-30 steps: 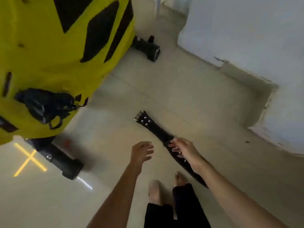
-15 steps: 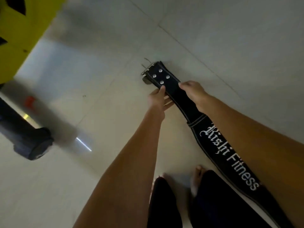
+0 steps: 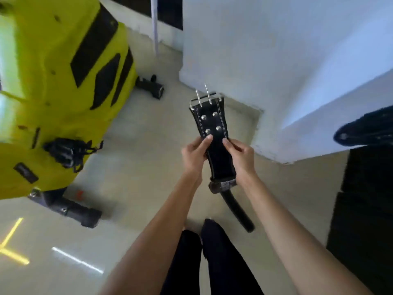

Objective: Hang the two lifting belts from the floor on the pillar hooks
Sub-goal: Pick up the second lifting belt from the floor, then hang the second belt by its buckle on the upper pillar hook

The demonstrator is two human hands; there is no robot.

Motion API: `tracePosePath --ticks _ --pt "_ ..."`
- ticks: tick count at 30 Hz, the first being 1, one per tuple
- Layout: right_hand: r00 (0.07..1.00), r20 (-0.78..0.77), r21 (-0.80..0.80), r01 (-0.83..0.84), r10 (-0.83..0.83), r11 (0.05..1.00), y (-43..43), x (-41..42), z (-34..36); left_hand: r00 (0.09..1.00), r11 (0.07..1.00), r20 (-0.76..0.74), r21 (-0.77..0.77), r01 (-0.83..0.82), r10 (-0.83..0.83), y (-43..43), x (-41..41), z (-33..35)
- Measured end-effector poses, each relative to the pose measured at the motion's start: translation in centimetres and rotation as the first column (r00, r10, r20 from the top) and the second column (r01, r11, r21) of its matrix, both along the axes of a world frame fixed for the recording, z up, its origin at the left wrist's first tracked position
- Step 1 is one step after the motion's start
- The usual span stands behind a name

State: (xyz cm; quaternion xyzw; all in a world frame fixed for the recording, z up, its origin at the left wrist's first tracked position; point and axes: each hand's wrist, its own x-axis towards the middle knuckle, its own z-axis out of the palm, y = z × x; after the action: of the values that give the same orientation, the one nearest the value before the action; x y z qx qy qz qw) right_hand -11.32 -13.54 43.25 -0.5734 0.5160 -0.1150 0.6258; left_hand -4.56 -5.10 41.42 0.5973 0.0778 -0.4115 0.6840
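A black leather lifting belt [image 3: 214,124] with silver rivets and a two-prong metal buckle is held up in front of me, buckle end pointing away. My left hand [image 3: 194,155] grips its left edge and my right hand [image 3: 239,156] grips its right edge, thumbs on top just below the rivets. The belt's tail [image 3: 236,211] hangs down between my forearms toward the floor. A white pillar [image 3: 276,71] stands just beyond the buckle. A dark strap-like object [image 3: 365,128] hangs at the right edge of the pillar; I cannot tell what it is. No hooks are visible.
A yellow gym machine [image 3: 63,92] with black feet [image 3: 78,213] fills the left side. Dark stacked panels [image 3: 365,209] stand at the right. My black-trousered legs [image 3: 204,258] are below. The pale tiled floor [image 3: 138,167] lies between machine and pillar.
Both hands took hold of the belt near its buckle end on the floor and lifted it. I have risen, and the view now faces the pillar with the tail dangling.
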Motion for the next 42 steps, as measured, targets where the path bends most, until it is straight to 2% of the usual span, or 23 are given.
tracePosePath --ticks 3,6,8,11,12,14,16,17,22,25,28,31,35,37,40,42 --pt "0.961 0.197 -0.042 0.204 -0.192 0.978 -2.0 -2.2 8.7 0.942 0.976 0.257 0.031 0.216 -0.217 -0.4 -3.5 6.7" --pt "0.902 0.368 -0.023 0.251 -0.226 0.968 -3.9 -4.9 15.1 0.821 0.935 0.455 0.086 0.345 -0.345 -1.3 -4.8 12.9" --pt "0.876 0.439 -0.046 0.245 -0.201 0.968 -4.2 -7.0 18.7 0.765 0.943 0.578 0.025 0.332 -0.285 -3.3 -5.2 18.3" --pt "0.839 0.514 -0.058 0.238 -0.175 0.97 -4.2 -10.5 22.9 0.738 0.964 0.666 -0.108 0.244 -0.112 -5.4 -7.5 24.3" --pt "0.825 0.534 -0.04 0.243 -0.185 0.969 -4.2 -11.8 23.9 0.72 0.964 0.687 -0.114 0.24 -0.098 -5.4 -9.0 24.8" --pt "0.798 0.571 -0.016 0.246 -0.193 0.969 -4.4 -14.4 25.2 0.666 0.96 0.722 -0.009 0.28 -0.188 -4.4 -12.3 24.1" --pt "0.803 0.573 -0.032 0.223 -0.165 0.974 -4.5 -16.8 26.1 0.616 0.939 0.729 0.107 0.327 -0.298 -2.8 -15.3 23.6" --pt "0.81 0.571 -0.05 0.201 -0.137 0.978 -4.4 -17.9 26.5 0.615 0.939 0.733 0.096 0.33 -0.291 -2.4 -16.5 24.0" --pt "0.837 0.546 -0.239 0.107 0.042 0.965 -3.6 -20.8 27.9 0.728 0.961 0.685 -0.209 0.183 0.01 -3.9 -19.3 31.3" --pt "0.824 0.559 -0.353 0.132 0.096 0.926 -4.3 -22.1 28.8 0.76 0.939 0.649 -0.281 0.198 0.034 -4.7 -20.2 33.8" --pt "0.869 0.484 -0.446 0.146 0.101 0.883 -4.7 -24.6 27.7 0.79 0.897 0.611 -0.372 0.24 0.042 -5.7 -20.8 35.8" --pt "0.884 0.461 -0.447 0.152 0.081 0.882 -4.6 -26.9 26.8 0.809 0.861 0.587 -0.432 0.267 0.043 -6.6 -21.3 36.9" --pt "0.821 0.562 -0.508 0.25 0.097 0.825 -6.5 -26.3 31.9 0.827 0.836 0.563 -0.452 0.313 -0.005 -7.4 -22.7 36.4" --pt "0.827 0.55 -0.553 0.254 0.119 0.793 -6.9 -26.7 32.7 0.843 0.828 0.537 -0.472 0.303 -0.002 -8.0 -23.1 36.9" --pt "0.889 0.431 -0.6 0.155 0.154 0.785 -6.7 -29.6 28.8 0.862 0.8 0.508 -0.513 0.31 -0.008 -9.0 -23.3 38.0" --pt "0.89 0.429 -0.523 0.105 0.154 0.846 -6.0 -31.5 26.2 0.876 0.786 0.481 -0.528 0.322 -0.035 -9.5 -23.5 38.5"
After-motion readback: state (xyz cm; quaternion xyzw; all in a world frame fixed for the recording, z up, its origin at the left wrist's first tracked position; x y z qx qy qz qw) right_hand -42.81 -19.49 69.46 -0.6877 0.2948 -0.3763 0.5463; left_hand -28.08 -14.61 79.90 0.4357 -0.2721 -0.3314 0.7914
